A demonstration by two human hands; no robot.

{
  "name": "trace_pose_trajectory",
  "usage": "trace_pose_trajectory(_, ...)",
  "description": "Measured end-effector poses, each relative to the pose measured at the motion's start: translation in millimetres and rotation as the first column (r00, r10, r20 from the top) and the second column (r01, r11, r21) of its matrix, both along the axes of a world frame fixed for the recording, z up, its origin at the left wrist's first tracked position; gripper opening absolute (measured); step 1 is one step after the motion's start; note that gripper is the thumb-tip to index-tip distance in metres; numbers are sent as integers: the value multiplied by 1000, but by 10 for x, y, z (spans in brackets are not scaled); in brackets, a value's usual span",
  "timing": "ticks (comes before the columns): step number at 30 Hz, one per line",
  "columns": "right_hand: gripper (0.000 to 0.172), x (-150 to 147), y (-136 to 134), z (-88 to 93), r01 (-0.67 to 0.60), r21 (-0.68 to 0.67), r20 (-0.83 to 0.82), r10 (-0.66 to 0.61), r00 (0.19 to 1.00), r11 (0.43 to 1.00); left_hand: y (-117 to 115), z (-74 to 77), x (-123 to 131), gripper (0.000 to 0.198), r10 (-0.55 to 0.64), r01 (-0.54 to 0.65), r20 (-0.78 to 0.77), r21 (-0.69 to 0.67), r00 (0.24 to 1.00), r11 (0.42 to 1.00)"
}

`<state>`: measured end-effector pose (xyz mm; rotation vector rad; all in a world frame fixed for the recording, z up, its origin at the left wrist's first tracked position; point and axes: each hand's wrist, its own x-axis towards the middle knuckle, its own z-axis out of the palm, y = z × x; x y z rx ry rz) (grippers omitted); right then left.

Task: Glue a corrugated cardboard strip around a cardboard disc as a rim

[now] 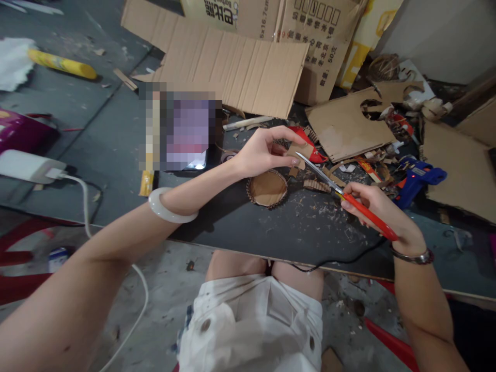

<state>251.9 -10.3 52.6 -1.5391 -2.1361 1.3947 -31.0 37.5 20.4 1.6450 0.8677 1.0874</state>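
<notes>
Both hands work close together over a black board top [310,237]. The left hand [263,154] pinches a small cardboard scrap [299,156] between thumb and fingertips, holding it up off the board, which leaves its edge free and within reach of the blades. The right hand [370,204] wraps around the red-handled scissors [366,214], fingers curled about the handles, and aims the long blades up and to the far left at that scrap. Their tips meet its edge (whether they are biting into it cannot be told from here). Just nearer than the left hand lies a round cardboard disc [267,188] with a ridged rim, and a short corrugated strip [316,186] sits to its right, both kept within easy reach of the hands. Farther right, a blue hot glue gun [420,178] rests among offcuts, close by for the work. Wide cardboard sheets [232,67] lie at the far side, and shavings litter the board around the hands.
</notes>
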Motion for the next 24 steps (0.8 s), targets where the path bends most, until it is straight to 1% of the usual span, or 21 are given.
trace_pose_trajectory(11,30,-31,18,19,17,-15,11,-17,1000,1000,28,-29,-1,38,-2,2,2,-5,1000,1000)
trace_pose_trajectory(18,30,0,12,2,1,-17,4,-1,1000,1000,31,-54,-20,40,-19,19,-2,-32,1000,999)
trace_pose_trajectory(22,28,32,6,20,-17,-16,18,17,1000,1000,39,-23,-23,39,-16,16,-20,-3,1000,1000)
trace_pose_trajectory(24,27,53,8,37,-22,-25,20,23,1000,999,38,4,-25,38,-34,34,-25,5,999,999)
